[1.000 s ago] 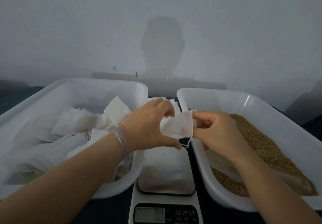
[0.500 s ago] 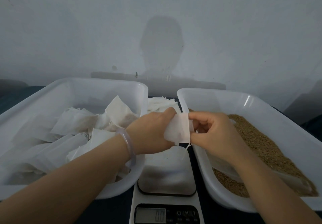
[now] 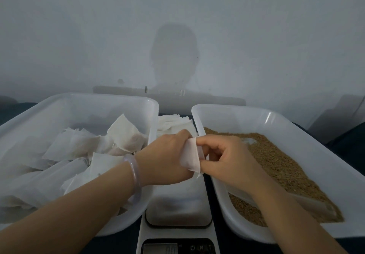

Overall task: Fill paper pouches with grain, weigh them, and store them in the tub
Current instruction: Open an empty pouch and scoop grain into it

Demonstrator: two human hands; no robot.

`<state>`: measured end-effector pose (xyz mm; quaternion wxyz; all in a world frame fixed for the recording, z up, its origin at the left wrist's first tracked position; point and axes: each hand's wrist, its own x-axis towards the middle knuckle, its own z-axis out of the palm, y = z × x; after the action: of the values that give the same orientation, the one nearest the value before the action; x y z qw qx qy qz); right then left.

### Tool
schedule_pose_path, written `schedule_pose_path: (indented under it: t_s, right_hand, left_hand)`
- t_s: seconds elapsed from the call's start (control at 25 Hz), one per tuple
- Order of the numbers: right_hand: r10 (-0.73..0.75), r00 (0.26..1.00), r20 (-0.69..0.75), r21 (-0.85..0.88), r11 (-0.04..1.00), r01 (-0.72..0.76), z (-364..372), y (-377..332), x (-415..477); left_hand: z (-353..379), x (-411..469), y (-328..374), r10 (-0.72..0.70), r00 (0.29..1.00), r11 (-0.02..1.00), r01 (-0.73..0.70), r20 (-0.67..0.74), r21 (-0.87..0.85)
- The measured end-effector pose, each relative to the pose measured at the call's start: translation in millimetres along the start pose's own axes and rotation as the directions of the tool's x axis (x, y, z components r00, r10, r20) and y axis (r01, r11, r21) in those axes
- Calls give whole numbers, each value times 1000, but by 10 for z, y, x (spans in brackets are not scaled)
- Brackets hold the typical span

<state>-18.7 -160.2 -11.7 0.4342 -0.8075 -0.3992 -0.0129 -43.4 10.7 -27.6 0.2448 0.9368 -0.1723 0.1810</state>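
- Pinching a small white paper pouch (image 3: 190,155) from both sides, the two hands meet above the scale (image 3: 177,210). The pouch stands roughly upright, and its lower corner hangs just under the fingertips.
- The left hand (image 3: 166,161) curls its fingers onto the pouch's left face. Its thumb is hidden, and a pale bracelet (image 3: 136,176) sits on the wrist.
- The right hand (image 3: 229,161) grips the pouch's right edge between bent forefinger and thumb, with the other fingers loosely curled behind.
- Whether the pouch holds anything cannot be told.
- Left of the fingers, a white tub (image 3: 79,98) holds a heap of filled pouches (image 3: 126,133).
- Right of the fingers, a second tub (image 3: 276,116) holds brown grain (image 3: 276,159) and passes under the right wrist.
- Beyond the fingertips, between the tubs, lies a stack of flat pouches (image 3: 173,123).
- The scale's platform lies directly beneath the fingers. The digits on its display (image 3: 160,248) are too blurred to read.
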Motion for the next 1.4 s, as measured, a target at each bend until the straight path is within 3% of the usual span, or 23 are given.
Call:
schedule_pose_path:
  t_s: [0.08, 0.16, 0.24, 0.28, 0.32, 0.4, 0.44, 0.48, 0.68, 0.76, 0.88, 1.0, 1.2, 1.32, 1.4]
  right_hand:
    - [29, 999, -37, 97, 995, -25, -68, 0, -2]
    - [125, 987, -99, 77, 990, -118, -283, 83, 22]
    - [278, 960, -35, -158, 947, -280, -650, 266, -7]
    - [389, 920, 53, -329, 876, -351, -851, 394, -69]
    - [523, 839, 148, -483, 779, -400, -1026, 533, -167]
    - [757, 601, 257, -651, 595, -471, -1235, 782, -424]
    - [806, 522, 279, -677, 551, -488, -1267, 870, -546]
    - [818, 498, 288, -679, 541, -495, -1267, 932, -637]
    - [705, 690, 166, -599, 628, -497, -1229, 1038, -692]
    - [682, 727, 74, -568, 628, -532, -1226, 1046, -660]
    - [672, 740, -35, -515, 623, -590, -1246, 1039, -593]
    - [680, 733, -17, -596, 582, -553, -1288, 1025, -336]
    - [578, 806, -132, -646, 566, -512, -986, 1124, 250]
    - [585, 803, -109, -730, 501, -464, -717, 1210, 405]
    - [579, 814, -38, -751, 522, -405, -615, 1239, 434]
  left_hand:
    - [-4, -8, -28, -20, 1000, 999, 20, 0, -24]
    - [-18, -10, -53, -66, 998, 996, 66, 9, -64]
    - [-28, -14, -63, -98, 994, 991, 101, 40, -90]
    - [-31, -15, -67, -103, 994, 989, 107, 49, -105]
    - [-36, -14, -65, -97, 994, 988, 102, 48, -119]
    - [-50, -8, -51, -73, 997, 988, 77, 34, -136]
    - [-55, -4, -44, -64, 998, 988, 68, 28, -140]
    - [-57, 1, -38, -58, 998, 987, 61, 24, -146]
    - [-51, -21, -46, -62, 997, 983, 68, 39, -172]
    - [-49, -24, -70, -78, 996, 983, 84, 46, -165]
    - [-25, -12, -85, -88, 994, 980, 98, 60, -172]
    - [-5, -7, -89, -88, 994, 978, 100, 69, -181]
    - [-2, -11, -96, -85, 994, 976, 98, 73, -196]
    - [1, -15, -107, -75, 992, 978, 93, 100, -189]
    - [1, -7, -117, -67, 992, 978, 86, 103, -192]
